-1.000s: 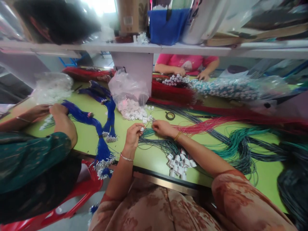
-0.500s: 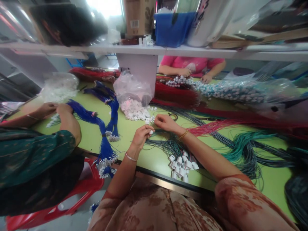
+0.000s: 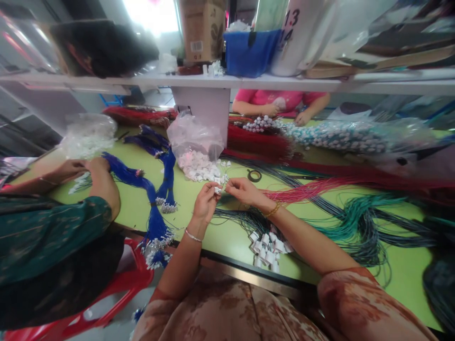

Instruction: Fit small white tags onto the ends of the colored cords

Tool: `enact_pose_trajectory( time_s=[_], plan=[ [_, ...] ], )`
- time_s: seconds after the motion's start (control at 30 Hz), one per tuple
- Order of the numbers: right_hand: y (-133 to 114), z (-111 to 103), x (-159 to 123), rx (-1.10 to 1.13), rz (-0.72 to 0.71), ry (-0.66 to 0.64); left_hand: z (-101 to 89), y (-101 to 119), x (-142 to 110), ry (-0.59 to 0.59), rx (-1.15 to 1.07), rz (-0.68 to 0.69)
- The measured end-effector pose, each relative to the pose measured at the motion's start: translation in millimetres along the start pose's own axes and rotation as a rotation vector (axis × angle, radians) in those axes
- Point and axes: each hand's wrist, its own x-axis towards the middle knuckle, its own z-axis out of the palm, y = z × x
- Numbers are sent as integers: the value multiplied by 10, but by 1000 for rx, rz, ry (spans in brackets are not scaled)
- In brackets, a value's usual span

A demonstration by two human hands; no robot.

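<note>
R hand (image 3: 243, 191) nearer L hand (image 3: 206, 201); L fingers pinch sm. wht piece (image 3: 217, 190), R unclear.

The numbers "13" and, below, "14" stand on a white object (image 3: 300, 45).

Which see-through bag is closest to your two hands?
The middle plastic bag of white pieces, before the upright panel, just beyond the left hand. The left bag and right bag lie farther away.

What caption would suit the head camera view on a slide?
The left hand holds a small white piece close to the right hand, over a green table with coloured wires.
</note>
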Motion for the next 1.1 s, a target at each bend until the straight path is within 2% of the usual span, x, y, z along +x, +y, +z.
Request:
enact_pose_trajectory(
  time_s=[0.17,0.4,0.57,0.73,0.87,1.0,1.1],
  plan=[
    [25,26,-94,-84,-8,46,13,6,-11,-6,33,3],
    [80,50,-96,-88,-20,70,50,-2,-27,17,126,18],
    [64,67,-110,-175,-30,96,106,-107,-34,62,177,63],
    [30,82,-162,-266,-97,96,102,-209,-20,135,146,51],
    [26,99,-173,-318,-67,115,81,-262,-18,146,202,78],
    [140,-126,-55,-232,-76,56,113,-253,-51,113,214,20],
    [325,-407,68,-314,-13,174,153,-213,-80,11,211,-104]
  ],
)
